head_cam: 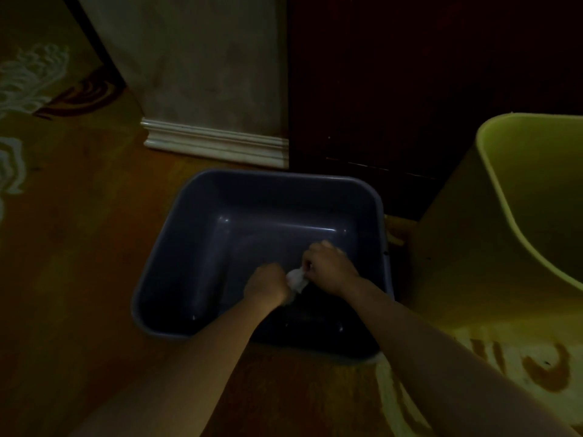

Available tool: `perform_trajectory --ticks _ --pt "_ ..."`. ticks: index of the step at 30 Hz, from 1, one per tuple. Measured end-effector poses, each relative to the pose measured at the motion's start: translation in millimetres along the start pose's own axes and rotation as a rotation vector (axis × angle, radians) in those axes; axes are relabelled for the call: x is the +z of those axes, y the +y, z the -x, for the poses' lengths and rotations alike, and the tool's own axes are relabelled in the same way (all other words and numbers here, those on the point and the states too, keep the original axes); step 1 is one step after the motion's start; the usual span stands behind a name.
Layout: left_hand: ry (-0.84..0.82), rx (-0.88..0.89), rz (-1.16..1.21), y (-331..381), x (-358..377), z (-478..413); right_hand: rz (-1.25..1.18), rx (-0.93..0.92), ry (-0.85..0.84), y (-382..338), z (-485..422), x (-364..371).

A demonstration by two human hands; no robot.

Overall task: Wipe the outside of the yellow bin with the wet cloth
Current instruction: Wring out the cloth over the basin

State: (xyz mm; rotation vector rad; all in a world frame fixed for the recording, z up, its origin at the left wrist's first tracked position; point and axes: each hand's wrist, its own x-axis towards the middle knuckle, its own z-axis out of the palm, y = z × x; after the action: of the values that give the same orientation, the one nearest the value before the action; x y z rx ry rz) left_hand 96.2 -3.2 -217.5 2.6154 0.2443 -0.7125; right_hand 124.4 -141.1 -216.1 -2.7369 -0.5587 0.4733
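Note:
A small white cloth (pixel 296 280) is bunched up between my two hands, low over the inside of a blue-grey rectangular basin (pixel 202 247). My left hand (pixel 266 287) is closed on the cloth's left end. My right hand (pixel 329 268) is closed on its right end, the two fists close together. The yellow bin (pixel 492 234) stands on the floor at the right, just beyond the basin's right wall, its open top partly cut off by the frame edge. Neither hand touches the bin.
The room is dim. A patterned carpet (pixel 63 247) covers the floor. A pale wall with white skirting (pixel 217 143) rises behind the basin, and dark wooden furniture (pixel 410 89) stands behind it to the right.

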Motion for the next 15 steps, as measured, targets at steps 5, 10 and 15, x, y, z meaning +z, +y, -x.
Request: perform_trajectory --ticks 5,10,15 --pt "0.165 0.151 0.171 0 -25 16 -0.32 0.083 0.129 -11 20 -26" --pt "0.261 0.239 0.268 14 -56 42 -0.462 0.146 0.223 -30 44 -53" --pt "0.276 0.371 0.278 36 -80 73 -0.444 0.229 0.417 -49 84 -84"
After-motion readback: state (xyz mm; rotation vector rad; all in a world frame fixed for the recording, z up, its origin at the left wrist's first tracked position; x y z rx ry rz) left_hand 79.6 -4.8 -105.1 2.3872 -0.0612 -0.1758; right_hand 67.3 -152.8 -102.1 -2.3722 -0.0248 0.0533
